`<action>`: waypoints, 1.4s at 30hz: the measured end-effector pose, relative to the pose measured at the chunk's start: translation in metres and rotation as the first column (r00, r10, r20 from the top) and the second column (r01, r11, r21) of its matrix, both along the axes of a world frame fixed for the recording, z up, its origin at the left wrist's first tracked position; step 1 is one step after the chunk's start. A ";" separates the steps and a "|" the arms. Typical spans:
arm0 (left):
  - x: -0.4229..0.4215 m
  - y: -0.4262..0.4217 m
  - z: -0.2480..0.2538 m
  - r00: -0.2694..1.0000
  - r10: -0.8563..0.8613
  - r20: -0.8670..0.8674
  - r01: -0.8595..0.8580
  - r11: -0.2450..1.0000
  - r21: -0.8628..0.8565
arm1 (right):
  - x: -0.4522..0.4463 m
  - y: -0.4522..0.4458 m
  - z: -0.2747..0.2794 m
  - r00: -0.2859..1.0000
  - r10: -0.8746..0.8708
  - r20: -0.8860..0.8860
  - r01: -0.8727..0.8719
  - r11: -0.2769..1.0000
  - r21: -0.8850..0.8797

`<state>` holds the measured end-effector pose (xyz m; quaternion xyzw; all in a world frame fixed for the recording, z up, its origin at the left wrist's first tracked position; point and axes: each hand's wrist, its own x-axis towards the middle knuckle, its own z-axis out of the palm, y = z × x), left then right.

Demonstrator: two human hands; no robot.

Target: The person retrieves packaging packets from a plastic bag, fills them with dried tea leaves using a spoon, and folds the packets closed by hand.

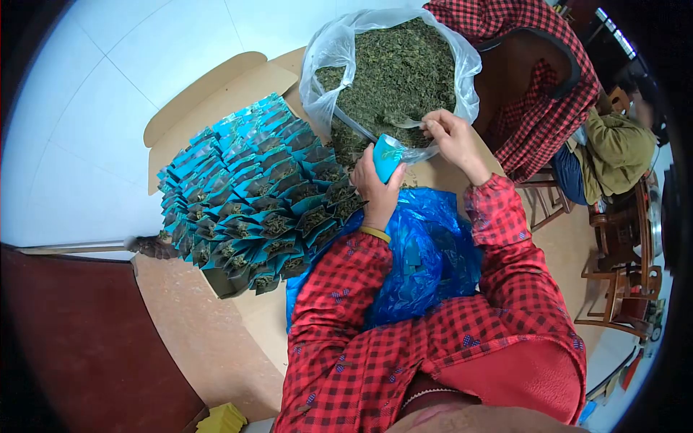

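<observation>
My left hand [374, 189] is closed around a small teal packet [388, 156], held near the front rim of a clear plastic bag [326, 65]. Dried green leaves, like loose tea [404, 65], fill that bag. My right hand [453, 141] pinches what looks like a small pale spoon [408, 123], its end over the leaves, just right of the packet. To the left, many filled teal packets [245, 180] stand upright in close rows, open ends up, with leaves showing inside. A blue plastic bag [426, 245] lies below my hands, with teal pieces showing through it.
Cardboard flaps [209, 90] stick out behind the packets. A red-black checked cloth [548, 43] drapes a seat beyond the clear bag. Another person in an olive jacket [621, 148] sits at the right, near wooden chairs [617, 296]. Something yellow [221, 418] lies at the lower left.
</observation>
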<state>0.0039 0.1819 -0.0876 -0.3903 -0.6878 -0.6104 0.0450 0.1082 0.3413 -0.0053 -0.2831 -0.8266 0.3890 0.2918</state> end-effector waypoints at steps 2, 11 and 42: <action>0.000 -0.001 0.000 1.000 0.002 0.011 -0.002 1.000 -0.010 | 0.007 -0.016 0.021 1.000 0.018 0.008 -0.018 1.000 0.020; 0.000 0.000 0.001 1.000 0.007 0.004 -0.007 1.000 0.008 | 0.012 -0.070 0.074 0.966 0.093 0.240 -0.227 0.744 0.628; 0.000 0.000 -0.001 1.000 -0.007 0.018 0.007 1.000 -0.020 | -0.002 -0.032 0.036 0.998 -0.059 0.032 0.052 0.982 0.183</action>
